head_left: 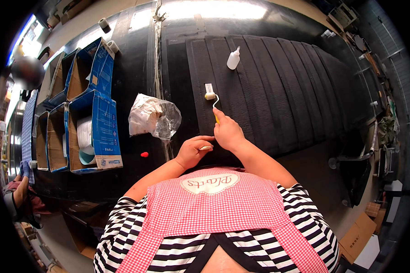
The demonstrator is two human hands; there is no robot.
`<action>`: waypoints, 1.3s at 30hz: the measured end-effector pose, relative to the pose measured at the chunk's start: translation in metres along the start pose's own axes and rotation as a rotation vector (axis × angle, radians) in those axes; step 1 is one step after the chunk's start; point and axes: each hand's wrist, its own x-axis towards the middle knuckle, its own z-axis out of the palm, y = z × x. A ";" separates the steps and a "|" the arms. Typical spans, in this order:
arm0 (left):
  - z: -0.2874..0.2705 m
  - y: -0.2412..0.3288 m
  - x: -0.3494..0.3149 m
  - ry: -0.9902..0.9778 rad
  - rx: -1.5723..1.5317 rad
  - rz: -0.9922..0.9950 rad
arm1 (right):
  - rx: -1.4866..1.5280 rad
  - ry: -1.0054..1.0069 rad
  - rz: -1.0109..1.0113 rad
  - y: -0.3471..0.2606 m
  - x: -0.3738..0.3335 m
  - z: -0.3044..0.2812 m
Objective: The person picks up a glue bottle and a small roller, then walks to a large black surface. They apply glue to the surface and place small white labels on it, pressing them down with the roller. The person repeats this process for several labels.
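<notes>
My right hand (pixel 228 133) is closed round the yellow handle of a small paint-type roller (pixel 216 101) with a bent white wire frame. The roller's head rests at the near edge of a white printed label (pixel 208 87), which lies on a black ribbed sheet (pixel 264 91). Close beside it, nearer my body, my left hand (pixel 192 152) is curled round a small pale, flat thing (pixel 206 148) whose kind I cannot make out. Farther up the ribbed sheet stands a white squeeze bottle (pixel 233 59) with a pointed nozzle.
Left of my hands lies a crumpled clear plastic bag (pixel 154 117) with white contents. A small red piece (pixel 144 154) lies near it. Blue cardboard bins (pixel 105 132) stand farther left, one holding a white roll (pixel 85 135). At the far left is another person's gloved hand (pixel 25 169).
</notes>
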 end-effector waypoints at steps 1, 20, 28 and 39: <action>0.001 0.000 0.000 -0.002 -0.008 -0.010 | 0.005 0.031 -0.013 0.000 0.004 -0.001; 0.000 -0.002 0.001 0.009 0.030 0.032 | 0.048 0.042 -0.027 0.009 0.039 -0.001; 0.002 -0.001 -0.001 0.026 -0.014 -0.025 | 0.224 0.124 -0.082 0.014 0.014 0.000; -0.004 -0.003 -0.002 0.149 -0.611 -0.469 | 0.763 0.097 -0.096 0.034 -0.021 -0.002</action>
